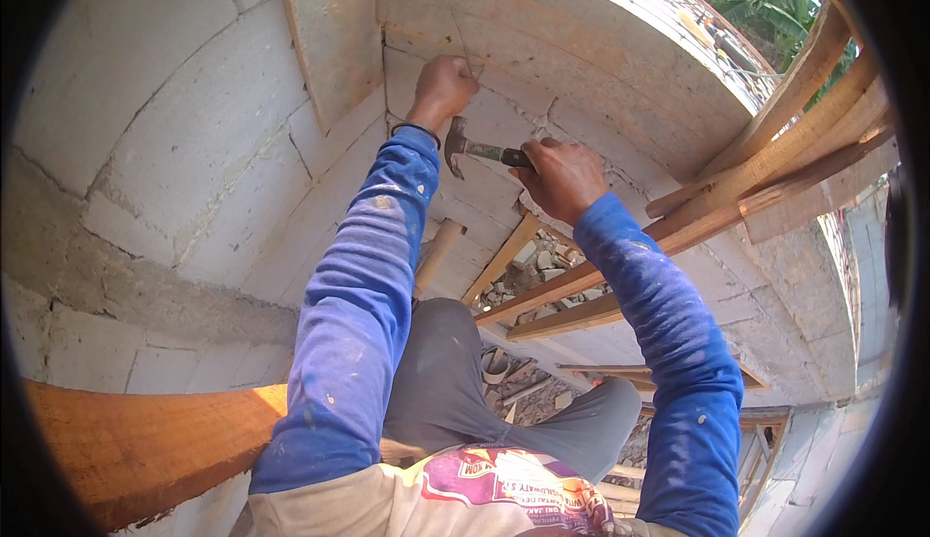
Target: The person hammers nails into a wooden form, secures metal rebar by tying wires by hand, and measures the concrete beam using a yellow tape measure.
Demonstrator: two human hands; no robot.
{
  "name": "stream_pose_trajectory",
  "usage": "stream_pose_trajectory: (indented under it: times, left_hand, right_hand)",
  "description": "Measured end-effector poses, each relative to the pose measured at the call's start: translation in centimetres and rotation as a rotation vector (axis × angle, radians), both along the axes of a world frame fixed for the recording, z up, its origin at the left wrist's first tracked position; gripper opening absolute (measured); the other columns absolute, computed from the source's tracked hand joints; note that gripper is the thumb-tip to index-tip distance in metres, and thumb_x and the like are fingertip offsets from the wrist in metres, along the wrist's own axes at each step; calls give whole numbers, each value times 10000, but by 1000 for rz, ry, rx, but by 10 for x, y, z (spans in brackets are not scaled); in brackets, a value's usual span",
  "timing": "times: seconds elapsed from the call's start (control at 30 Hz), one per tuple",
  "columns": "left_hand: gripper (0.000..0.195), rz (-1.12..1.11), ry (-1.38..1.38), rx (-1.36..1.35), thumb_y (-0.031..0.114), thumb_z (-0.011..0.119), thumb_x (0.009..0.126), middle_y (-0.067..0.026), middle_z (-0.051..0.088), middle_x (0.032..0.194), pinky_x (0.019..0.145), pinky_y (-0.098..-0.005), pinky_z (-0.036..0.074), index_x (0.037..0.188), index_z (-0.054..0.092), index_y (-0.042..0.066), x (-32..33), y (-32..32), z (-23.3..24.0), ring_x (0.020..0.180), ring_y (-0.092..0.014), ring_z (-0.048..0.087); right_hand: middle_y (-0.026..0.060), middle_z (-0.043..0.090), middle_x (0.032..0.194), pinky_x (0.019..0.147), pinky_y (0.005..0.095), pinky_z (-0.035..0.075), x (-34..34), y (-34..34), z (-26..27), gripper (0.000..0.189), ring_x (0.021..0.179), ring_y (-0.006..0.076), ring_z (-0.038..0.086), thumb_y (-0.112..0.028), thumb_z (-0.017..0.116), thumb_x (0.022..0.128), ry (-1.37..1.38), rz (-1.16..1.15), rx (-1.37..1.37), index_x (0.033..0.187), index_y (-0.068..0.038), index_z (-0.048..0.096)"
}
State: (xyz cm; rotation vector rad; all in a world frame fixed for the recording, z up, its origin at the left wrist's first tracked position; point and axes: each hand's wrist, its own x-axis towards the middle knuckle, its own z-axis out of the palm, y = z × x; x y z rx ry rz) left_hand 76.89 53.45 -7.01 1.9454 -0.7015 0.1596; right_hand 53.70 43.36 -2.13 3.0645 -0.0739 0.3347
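My right hand [563,180] grips the dark handle of a claw hammer [456,147], whose metal head is turned to the left, just below my left hand. My left hand [445,87] is raised at the block wall [501,112], fingers closed by a thin line or wire [456,21] that runs up the grey band above. Something small and thin shows at my left fingertips; whether it is a nail or the end of the wire I cannot tell. A flat board [330,36] stands against the wall to the left of my left hand.
Wooden beams [770,159] cross at the right. A thick orange-brown plank [152,450] lies at the lower left. A pipe-like piece [438,254] stands near my knee. Rubble [541,261] and a pale bucket-like container [496,366] are below. Wire or mesh and small items lie on the ledge at top right.
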Motion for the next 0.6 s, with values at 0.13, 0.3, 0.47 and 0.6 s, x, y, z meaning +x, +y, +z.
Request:
stream_pose_trajectory:
  times: [0.13, 0.3, 0.47, 0.6]
  left_hand:
    - [114, -20, 28, -27, 127, 731, 681, -133, 665, 636, 606, -366, 510, 716, 701, 23, 1, -2, 1, 594, -230, 648]
    - [91, -16, 25, -74, 138, 695, 696, -147, 651, 601, 583, -385, 518, 680, 686, 48, 3, 0, 0, 553, -279, 657]
    - [83, -50, 56, -63, 121, 699, 692, -142, 633, 573, 567, -383, 511, 668, 680, 44, 6, -4, 0, 526, -263, 640]
    - [78, -93, 95, -103, 112, 706, 684, -152, 635, 583, 579, -385, 510, 671, 684, 38, 7, -1, 0, 545, -254, 645]
  right_hand:
    - [126, 714, 825, 702, 493, 534, -3, -4, 8, 223, 813, 348, 699, -332, 697, 889, 25, 31, -24, 902, -109, 705]
    - [114, 714, 836, 709, 481, 530, 5, -3, 17, 234, 811, 353, 693, -345, 716, 874, 41, -48, 31, 928, -117, 710]
    - [113, 717, 845, 731, 477, 532, 7, -10, 20, 236, 834, 349, 693, -348, 715, 876, 91, 14, 28, 928, -118, 718]
    - [117, 719, 842, 754, 481, 539, 8, -3, 25, 218, 856, 348, 698, -329, 709, 880, 114, -36, 30, 912, -114, 725]
